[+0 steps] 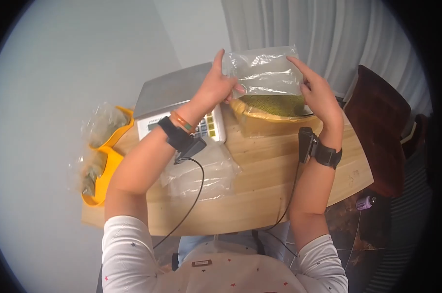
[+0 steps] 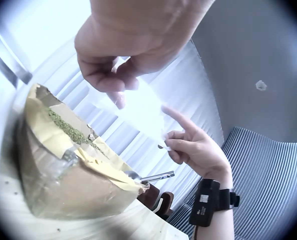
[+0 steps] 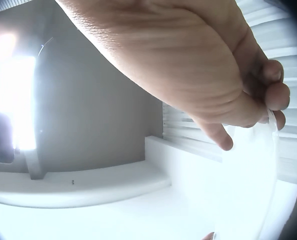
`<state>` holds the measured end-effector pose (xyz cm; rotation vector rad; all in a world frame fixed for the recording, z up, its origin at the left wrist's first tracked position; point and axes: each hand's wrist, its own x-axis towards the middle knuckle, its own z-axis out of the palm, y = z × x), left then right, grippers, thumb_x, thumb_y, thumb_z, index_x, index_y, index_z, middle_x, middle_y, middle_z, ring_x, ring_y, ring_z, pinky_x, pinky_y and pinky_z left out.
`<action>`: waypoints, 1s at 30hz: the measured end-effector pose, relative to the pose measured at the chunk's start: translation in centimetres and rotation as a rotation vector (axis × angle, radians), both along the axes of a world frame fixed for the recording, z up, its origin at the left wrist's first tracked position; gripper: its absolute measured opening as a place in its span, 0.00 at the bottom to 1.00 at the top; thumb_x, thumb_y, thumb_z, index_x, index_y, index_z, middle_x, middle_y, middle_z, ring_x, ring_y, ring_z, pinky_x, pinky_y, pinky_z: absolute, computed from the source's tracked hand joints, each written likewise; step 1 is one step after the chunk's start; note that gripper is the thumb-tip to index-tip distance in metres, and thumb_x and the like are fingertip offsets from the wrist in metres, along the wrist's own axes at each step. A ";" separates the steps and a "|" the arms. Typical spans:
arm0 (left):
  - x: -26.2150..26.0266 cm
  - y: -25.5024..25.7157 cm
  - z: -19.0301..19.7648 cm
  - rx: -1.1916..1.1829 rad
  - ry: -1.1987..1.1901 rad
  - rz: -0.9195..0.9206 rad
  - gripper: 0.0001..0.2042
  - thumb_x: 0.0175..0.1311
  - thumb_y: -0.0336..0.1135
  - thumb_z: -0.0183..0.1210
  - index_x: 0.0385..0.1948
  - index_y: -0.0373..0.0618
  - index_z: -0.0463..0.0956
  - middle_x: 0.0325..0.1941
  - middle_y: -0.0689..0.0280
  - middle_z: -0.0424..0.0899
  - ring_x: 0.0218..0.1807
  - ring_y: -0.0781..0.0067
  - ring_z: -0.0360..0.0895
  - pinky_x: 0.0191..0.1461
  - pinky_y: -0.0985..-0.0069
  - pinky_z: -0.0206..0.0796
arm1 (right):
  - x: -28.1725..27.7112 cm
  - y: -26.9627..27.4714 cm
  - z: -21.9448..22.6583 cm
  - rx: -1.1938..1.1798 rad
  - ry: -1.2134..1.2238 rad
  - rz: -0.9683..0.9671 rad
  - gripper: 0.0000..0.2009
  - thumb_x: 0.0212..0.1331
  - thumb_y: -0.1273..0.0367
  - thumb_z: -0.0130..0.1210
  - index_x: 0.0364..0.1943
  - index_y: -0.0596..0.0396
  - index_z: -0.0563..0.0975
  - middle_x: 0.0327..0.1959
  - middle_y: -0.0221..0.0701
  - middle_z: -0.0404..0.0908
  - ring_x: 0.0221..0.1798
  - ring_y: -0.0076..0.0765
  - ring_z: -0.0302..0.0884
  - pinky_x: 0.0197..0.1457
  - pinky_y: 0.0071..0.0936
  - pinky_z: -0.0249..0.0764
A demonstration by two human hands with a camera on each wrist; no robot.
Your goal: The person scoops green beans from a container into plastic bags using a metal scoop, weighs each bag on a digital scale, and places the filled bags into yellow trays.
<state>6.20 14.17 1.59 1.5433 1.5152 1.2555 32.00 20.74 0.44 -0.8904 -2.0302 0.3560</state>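
A clear plastic bag (image 1: 265, 71) is stretched between both hands in the head view, raised over a box lined with yellowish wrapping (image 1: 267, 128) that holds green granules (image 1: 274, 104). The left hand (image 1: 215, 87) pinches the bag's left side, its index finger pointing up. On the opposite side, the right hand (image 1: 323, 97) pinches the edge with thumb and curled fingers, index finger extended along the bag. In the left wrist view the bag (image 2: 138, 107) looks washed out by light; a metal handle (image 2: 157, 177) sticks out of the box. The right wrist view shows the bag (image 3: 248, 175) hanging from the fingers.
A scale (image 1: 177, 90) with a keypad stands left of the box. Flat plastic bags (image 1: 201, 171) lie on the wooden table (image 1: 260, 195). Two yellow holders (image 1: 106, 180) with filled bags are at the left edge. A brown chair (image 1: 379, 127) stands to the right; cables hang from the wrist cameras.
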 end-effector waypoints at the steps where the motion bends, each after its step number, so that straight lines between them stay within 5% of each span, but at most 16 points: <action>1: -0.7 -1.4 0.4 0.029 0.034 0.023 0.41 0.69 0.25 0.53 0.77 0.46 0.33 0.29 0.58 0.84 0.17 0.78 0.69 0.20 0.79 0.65 | -0.7 -0.6 0.4 0.059 -0.030 0.064 0.34 0.57 0.84 0.45 0.69 0.39 0.70 0.39 0.42 0.80 0.33 0.39 0.73 0.47 0.32 0.73; 2: -1.6 -2.8 0.3 0.084 0.071 0.039 0.37 0.69 0.25 0.51 0.77 0.48 0.40 0.29 0.60 0.85 0.16 0.80 0.69 0.21 0.80 0.64 | -1.5 -1.5 0.8 0.017 -0.034 0.128 0.31 0.56 0.84 0.43 0.66 0.48 0.71 0.51 0.53 0.79 0.52 0.61 0.76 0.58 0.43 0.71; 3: -2.3 -4.5 0.9 0.077 0.072 0.055 0.37 0.69 0.25 0.51 0.77 0.48 0.40 0.29 0.60 0.85 0.16 0.80 0.69 0.21 0.80 0.64 | -2.4 -1.7 0.4 0.010 -0.034 0.144 0.31 0.56 0.84 0.43 0.66 0.48 0.71 0.51 0.53 0.79 0.52 0.61 0.76 0.58 0.43 0.71; 6: -4.5 -9.3 2.3 -0.104 0.248 -0.033 0.24 0.71 0.26 0.49 0.69 0.45 0.66 0.29 0.65 0.85 0.15 0.84 0.68 0.22 0.84 0.63 | -5.0 -2.5 -0.2 0.096 -0.187 0.368 0.28 0.58 0.83 0.44 0.65 0.53 0.71 0.54 0.52 0.79 0.55 0.61 0.76 0.60 0.43 0.72; 13: -8.5 -18.7 0.1 -0.427 0.247 0.037 0.24 0.69 0.25 0.48 0.69 0.43 0.66 0.29 0.64 0.85 0.19 0.82 0.76 0.25 0.82 0.67 | -10.4 -8.3 -2.8 0.021 -0.555 0.615 0.24 0.56 0.82 0.49 0.59 0.54 0.76 0.47 0.48 0.81 0.52 0.54 0.79 0.56 0.42 0.74; 17: -11.0 -20.9 -4.4 -0.620 0.267 -0.048 0.28 0.68 0.25 0.48 0.73 0.42 0.58 0.31 0.59 0.85 0.23 0.75 0.80 0.29 0.78 0.73 | -13.2 -11.9 -4.5 0.307 -0.480 0.504 0.21 0.54 0.73 0.63 0.55 0.53 0.78 0.55 0.44 0.75 0.57 0.51 0.73 0.58 0.41 0.71; 18: -11.1 -21.1 -5.5 -0.649 0.276 -0.095 0.29 0.69 0.26 0.48 0.73 0.42 0.57 0.31 0.59 0.85 0.24 0.74 0.80 0.30 0.78 0.74 | -13.8 -12.6 -4.1 0.229 -0.541 0.558 0.25 0.53 0.67 0.66 0.58 0.51 0.77 0.60 0.45 0.73 0.66 0.52 0.68 0.64 0.41 0.68; 25: -10.9 -21.0 -9.2 -0.811 0.326 -0.150 0.30 0.71 0.31 0.52 0.74 0.44 0.54 0.32 0.57 0.85 0.27 0.70 0.82 0.35 0.74 0.76 | -17.5 -14.5 -10.1 0.105 -0.645 0.890 0.40 0.55 0.60 0.68 0.73 0.44 0.61 0.72 0.45 0.64 0.74 0.55 0.59 0.73 0.49 0.60; 26: -11.3 -21.1 -9.2 -0.807 0.316 -0.131 0.30 0.71 0.31 0.52 0.74 0.44 0.54 0.32 0.57 0.85 0.27 0.70 0.82 0.35 0.74 0.76 | -18.0 -13.9 -11.8 -0.042 -0.746 0.898 0.43 0.59 0.51 0.63 0.77 0.39 0.54 0.77 0.44 0.56 0.79 0.53 0.51 0.77 0.59 0.51; 30: -13.9 -21.7 -7.8 -0.623 0.474 -0.153 0.25 0.70 0.35 0.55 0.68 0.43 0.65 0.34 0.57 0.86 0.31 0.66 0.84 0.38 0.71 0.77 | -17.4 -14.5 -11.6 -0.078 -0.979 0.874 0.42 0.61 0.49 0.60 0.77 0.35 0.53 0.80 0.44 0.48 0.81 0.54 0.44 0.79 0.61 0.45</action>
